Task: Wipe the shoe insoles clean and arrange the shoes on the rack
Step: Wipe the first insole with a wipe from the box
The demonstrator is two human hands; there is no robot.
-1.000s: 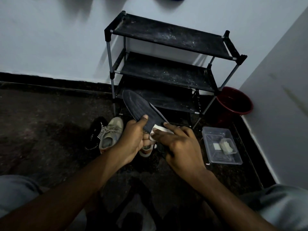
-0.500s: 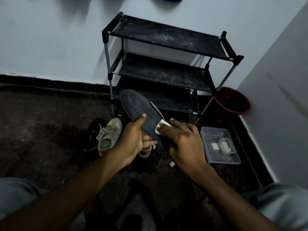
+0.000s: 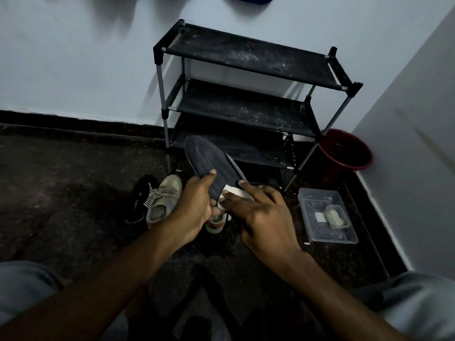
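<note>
The left hand (image 3: 197,205) is gripping a dark ribbed insole (image 3: 209,161), thumb on top, before the rack (image 3: 246,112), while the right hand's (image 3: 266,220) spread fingers (image 3: 250,190) are pressing a white wipe (image 3: 234,193) onto it; a black shoe's (image 3: 141,198) print is showing illegibly.

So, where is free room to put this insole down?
The rack shelves are bare, though dusty. The floor left of the black shoe is free. Crowded: shoes below the insole; tray and bucket right of the rack.
</note>
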